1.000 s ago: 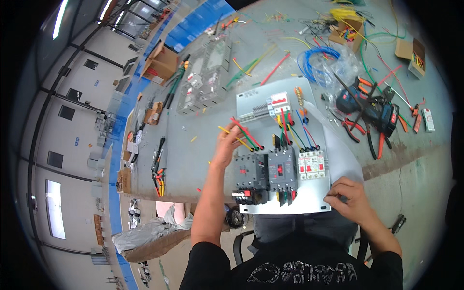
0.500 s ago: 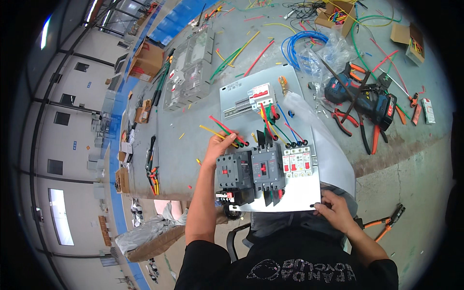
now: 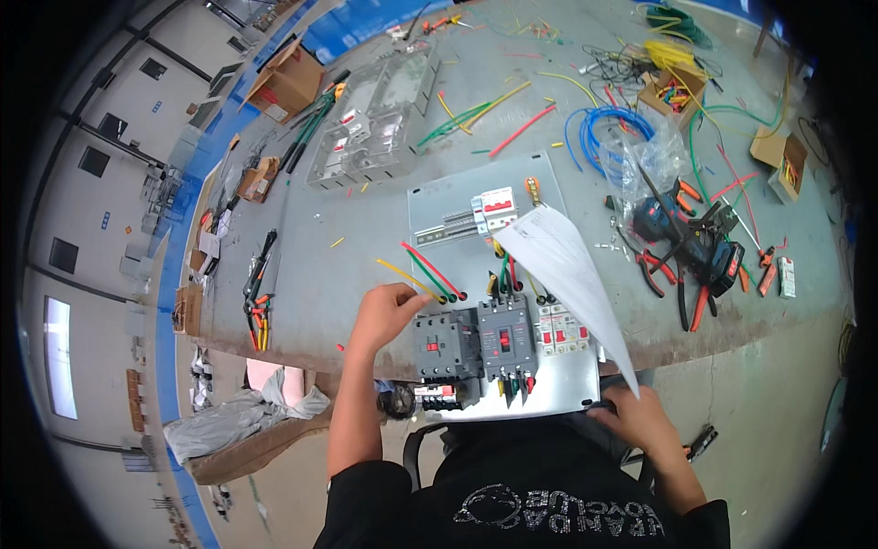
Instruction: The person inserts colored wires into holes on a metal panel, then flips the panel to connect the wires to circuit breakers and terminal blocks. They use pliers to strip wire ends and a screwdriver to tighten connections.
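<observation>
The metal mounting plate (image 3: 556, 391) lies in the middle of the frame, and its near end is at the front edge of the work table (image 3: 315, 293), I think so its parts sit close to me. My left hand (image 3: 382, 317), left of the middle, has its thumb and fingertips brought together at the low end of the yellow wire (image 3: 398, 271), just beside its hole. It looks like a little pinch, maybe to keep that one apart from the green wire (image 3: 428, 274) and the red wire (image 3: 432, 267), but I cannot tell if it is tight. My right hand (image 3: 640, 421) is curled by the plate's lower right corner, maybe to keep it from tipping; I cannot tell if it grips anything. A white paper sheet (image 3: 560, 261) flops over the plate's right side and hides some of it. Now I count: three wires poke up by my left hand, one of each colour. The plate has one dark grey contactor (image 3: 437, 346), one moulded-case circuit breaker (image 3: 505, 340) beside it, and one breaker with a red handle (image 3: 498, 203) higher up. The small white breakers (image 3: 561, 334) are too tiny to count for sure. I see one coil of blue wire (image 3: 593, 145) at the upper right, one cordless power tool (image 3: 651, 220) at the right, and one clear plastic case (image 3: 393, 151) at the upper left.
</observation>
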The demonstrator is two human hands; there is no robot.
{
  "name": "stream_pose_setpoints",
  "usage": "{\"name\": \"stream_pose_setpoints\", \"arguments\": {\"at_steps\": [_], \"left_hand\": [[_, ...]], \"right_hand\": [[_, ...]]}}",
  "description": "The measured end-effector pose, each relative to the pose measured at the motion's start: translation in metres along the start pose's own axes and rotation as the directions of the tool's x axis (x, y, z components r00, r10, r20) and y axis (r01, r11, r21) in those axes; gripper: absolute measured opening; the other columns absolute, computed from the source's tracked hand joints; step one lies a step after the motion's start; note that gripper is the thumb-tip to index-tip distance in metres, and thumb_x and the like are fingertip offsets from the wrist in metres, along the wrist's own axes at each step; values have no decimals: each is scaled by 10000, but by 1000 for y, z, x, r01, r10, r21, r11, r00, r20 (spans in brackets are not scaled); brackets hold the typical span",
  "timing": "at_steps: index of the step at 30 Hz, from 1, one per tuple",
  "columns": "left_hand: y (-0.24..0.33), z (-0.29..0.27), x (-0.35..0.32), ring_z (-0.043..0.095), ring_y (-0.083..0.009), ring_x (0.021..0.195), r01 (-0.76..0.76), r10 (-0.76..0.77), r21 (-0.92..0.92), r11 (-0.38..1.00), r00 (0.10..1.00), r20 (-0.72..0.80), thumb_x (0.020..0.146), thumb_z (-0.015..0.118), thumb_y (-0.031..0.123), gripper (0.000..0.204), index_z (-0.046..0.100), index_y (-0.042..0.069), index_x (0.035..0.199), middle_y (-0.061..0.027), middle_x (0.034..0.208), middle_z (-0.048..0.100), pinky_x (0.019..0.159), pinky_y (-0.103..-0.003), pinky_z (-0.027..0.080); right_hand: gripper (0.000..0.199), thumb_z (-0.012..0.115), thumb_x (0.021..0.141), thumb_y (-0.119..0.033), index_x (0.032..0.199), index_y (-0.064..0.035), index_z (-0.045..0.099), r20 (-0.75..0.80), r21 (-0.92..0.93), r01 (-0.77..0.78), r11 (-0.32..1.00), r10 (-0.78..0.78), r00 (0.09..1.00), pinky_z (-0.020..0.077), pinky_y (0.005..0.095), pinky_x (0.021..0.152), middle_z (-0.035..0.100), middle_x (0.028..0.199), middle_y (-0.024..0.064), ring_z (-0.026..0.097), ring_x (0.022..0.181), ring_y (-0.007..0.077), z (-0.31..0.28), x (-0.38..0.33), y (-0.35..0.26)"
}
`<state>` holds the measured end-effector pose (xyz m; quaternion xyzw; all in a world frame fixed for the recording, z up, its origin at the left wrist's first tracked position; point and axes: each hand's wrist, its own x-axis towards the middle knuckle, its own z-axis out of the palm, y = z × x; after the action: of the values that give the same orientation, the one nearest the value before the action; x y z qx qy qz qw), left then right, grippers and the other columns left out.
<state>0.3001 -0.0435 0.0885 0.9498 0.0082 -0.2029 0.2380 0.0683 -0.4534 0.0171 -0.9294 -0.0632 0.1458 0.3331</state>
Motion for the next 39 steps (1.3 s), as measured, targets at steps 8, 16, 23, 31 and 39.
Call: {"name": "stream_pose_setpoints", "arguments": {"at_steps": [8, 16, 23, 31, 39], "left_hand": [[39, 25, 33, 681, -320, 1321, -466, 522, -265, 844, 828, 206, 896, 872, 427, 784, 628, -84, 1438, -261, 1386, 707, 1090, -398, 543], [52, 64, 109, 634, -284, 1351, -398, 668, -570, 719, 623, 408, 877, 898, 319, 892, 492, -71, 1569, -237, 1476, 644, 1152, -376, 484], [33, 74, 104, 631, -234, 1311, -299, 698, -749, 591, 655, 289, 919, 820, 72, 631, 565, -39, 1486, -103, 1352, 671, 1107, -355, 519], [21, 84, 98, 675, -206, 1246, -224, 675, -841, 492, 709, 206, 933, 798, 24, 472, 665, -51, 1379, -83, 1354, 654, 1112, -372, 557], [27, 69, 91, 650, -179, 1209, -366, 656, -686, 629, 723, 216, 1013, 778, 178, 381, 697, 8, 1344, -85, 1278, 689, 1085, -366, 517]], "right_hand": [[474, 810, 947, -323, 1344, -89, 700, -137, 277, 147, 950, -112, 984, 587, 446, 896, 775, 1164, 171, 757, 1061, 332, -19, 37, -103], [420, 651, 1068, -157, 1431, 54, 640, -715, 536, 175, 826, 334, 615, 514, 332, 1065, 734, 1319, 151, 683, 1226, 204, -58, 152, 26], [286, 726, 1032, -217, 1130, 49, 766, -292, 398, 194, 897, -77, 953, 549, 317, 843, 777, 972, 105, 702, 920, 145, -85, 251, -88], [500, 770, 997, -500, 970, -3, 813, 122, 128, -10, 992, -6, 992, 512, 327, 672, 693, 759, 57, 673, 751, 127, -106, 313, -91], [427, 848, 931, -411, 1095, -18, 831, 320, 93, 304, 948, -318, 892, 566, 321, 867, 800, 968, 83, 725, 921, 176, -111, 315, -126]]}}
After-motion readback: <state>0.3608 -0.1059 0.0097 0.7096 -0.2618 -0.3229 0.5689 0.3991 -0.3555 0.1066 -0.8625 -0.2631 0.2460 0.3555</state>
